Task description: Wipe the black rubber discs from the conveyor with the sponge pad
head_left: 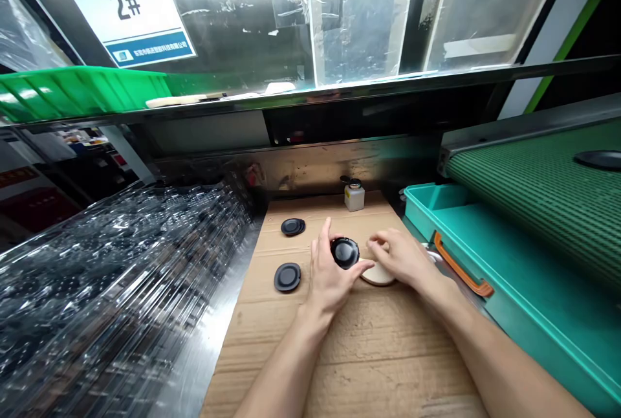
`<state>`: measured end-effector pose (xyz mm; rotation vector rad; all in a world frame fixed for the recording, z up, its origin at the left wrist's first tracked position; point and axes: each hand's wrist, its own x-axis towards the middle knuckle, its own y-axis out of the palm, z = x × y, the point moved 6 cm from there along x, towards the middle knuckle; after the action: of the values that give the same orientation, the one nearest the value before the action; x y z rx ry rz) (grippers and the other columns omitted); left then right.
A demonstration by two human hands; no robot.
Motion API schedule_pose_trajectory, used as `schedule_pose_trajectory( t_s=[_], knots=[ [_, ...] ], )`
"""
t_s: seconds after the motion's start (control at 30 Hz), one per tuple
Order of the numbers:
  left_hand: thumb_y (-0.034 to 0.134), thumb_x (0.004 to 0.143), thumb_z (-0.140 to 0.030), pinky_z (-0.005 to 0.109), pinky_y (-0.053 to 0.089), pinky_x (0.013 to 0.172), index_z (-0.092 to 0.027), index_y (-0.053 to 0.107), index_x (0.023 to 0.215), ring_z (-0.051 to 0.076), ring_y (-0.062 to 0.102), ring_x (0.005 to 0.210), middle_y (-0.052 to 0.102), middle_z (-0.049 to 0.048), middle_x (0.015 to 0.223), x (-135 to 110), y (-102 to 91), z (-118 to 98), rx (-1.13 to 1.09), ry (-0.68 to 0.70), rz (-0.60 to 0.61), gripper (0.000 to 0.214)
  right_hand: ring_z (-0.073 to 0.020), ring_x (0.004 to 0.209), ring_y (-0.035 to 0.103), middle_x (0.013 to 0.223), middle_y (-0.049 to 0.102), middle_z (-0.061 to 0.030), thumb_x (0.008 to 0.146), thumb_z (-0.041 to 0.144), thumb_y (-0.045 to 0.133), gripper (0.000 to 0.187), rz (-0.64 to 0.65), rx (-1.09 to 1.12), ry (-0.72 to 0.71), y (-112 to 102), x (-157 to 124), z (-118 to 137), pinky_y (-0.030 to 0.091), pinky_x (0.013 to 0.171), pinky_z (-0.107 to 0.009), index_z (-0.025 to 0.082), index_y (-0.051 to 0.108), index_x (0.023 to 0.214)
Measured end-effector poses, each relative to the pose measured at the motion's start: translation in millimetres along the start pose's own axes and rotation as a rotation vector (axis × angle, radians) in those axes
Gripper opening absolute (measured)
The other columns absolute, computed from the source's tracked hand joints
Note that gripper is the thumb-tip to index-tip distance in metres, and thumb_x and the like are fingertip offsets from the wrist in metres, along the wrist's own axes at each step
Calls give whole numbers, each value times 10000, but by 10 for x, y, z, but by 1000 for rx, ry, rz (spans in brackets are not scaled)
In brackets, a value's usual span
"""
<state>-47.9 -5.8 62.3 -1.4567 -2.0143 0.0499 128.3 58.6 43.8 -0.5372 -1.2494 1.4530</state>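
Note:
My left hand [328, 272] is closed around a round black part [345, 252], gripping it by the rim just above the cardboard sheet [359, 347]. Right beside it my right hand [398, 255] rests with curled fingers on a pale round pad [378, 274] lying on the cardboard. Two more black discs lie to the left: one [293, 226] farther back, one [287, 276] nearer to me.
A small white bottle [354, 197] stands at the back of the cardboard. Stacked clear plastic trays [116, 275] fill the left side. A teal bin [514, 288] with an orange-handled tool [460, 269] sits right, below a green conveyor belt [543, 191] carrying a black disc [599, 159].

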Motion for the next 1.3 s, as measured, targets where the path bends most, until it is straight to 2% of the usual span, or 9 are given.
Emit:
schedule_pose_trajectory(
  t_s=[0.17,0.37,0.5,0.6,0.73,0.83,1.03,1.13,1.3],
  knots=[
    [820,620,-399,387,405,979,-267,92,1484,222,516,1077,560,72,1143,-12,-46,-60,84,61,-39,1137,-248,963,570,1038,635,-39,661,514,718,492,258,106,-239,163,-91,212,402,831,-325,286,629,1087],
    [786,649,-459,395,411,974,-241,21,1488,232,509,1075,558,90,1144,-6,-47,-56,125,109,-50,1156,-250,1020,523,1103,598,-91,856,488,543,423,-153,119,-83,69,33,87,385,858,-343,220,554,1182],
    [790,650,-442,385,405,980,-246,92,1470,228,512,1099,569,88,1157,-27,-34,-52,114,93,-45,1094,-250,935,526,996,600,-71,855,534,537,377,-9,-4,-90,298,16,82,382,787,-338,263,594,1112],
    [762,679,-458,357,427,942,-241,290,1367,214,554,1070,599,85,1137,-39,-10,-6,23,51,-12,862,-241,942,522,987,590,-58,863,551,516,374,4,1,-87,346,-10,65,372,806,-336,274,594,1100],
    [556,831,-523,268,467,707,-194,545,1013,160,610,776,646,43,873,162,-98,250,-86,-79,8,375,-239,948,520,971,588,-44,853,555,521,360,-30,27,-61,301,-18,71,360,814,-339,282,602,1072],
    [460,857,-562,243,450,607,-167,579,899,142,581,670,625,33,784,530,-377,557,-31,-192,-52,415,-239,940,519,962,588,-43,847,540,534,339,-34,36,-53,273,-19,97,355,795,-334,276,611,1045],
    [745,626,-476,240,411,490,-135,576,886,136,550,527,603,14,658,1215,-902,1020,119,-285,60,461,-236,958,515,958,585,-41,839,522,556,326,-39,52,-25,255,-15,100,340,786,-329,279,616,1049],
    [816,504,-474,238,392,466,-133,585,830,129,527,485,584,-5,590,1345,-1002,1179,177,-299,145,525,-235,966,507,969,581,-41,817,527,583,337,-44,74,1,266,-4,72,335,788,-326,277,618,1041],
    [777,516,-551,253,434,549,-125,632,748,149,569,581,634,33,638,1398,-944,1410,247,-285,244,506,-224,966,501,966,575,-31,814,497,596,319,-70,118,-2,281,9,57,327,857,-335,276,613,1043]
  ],
)
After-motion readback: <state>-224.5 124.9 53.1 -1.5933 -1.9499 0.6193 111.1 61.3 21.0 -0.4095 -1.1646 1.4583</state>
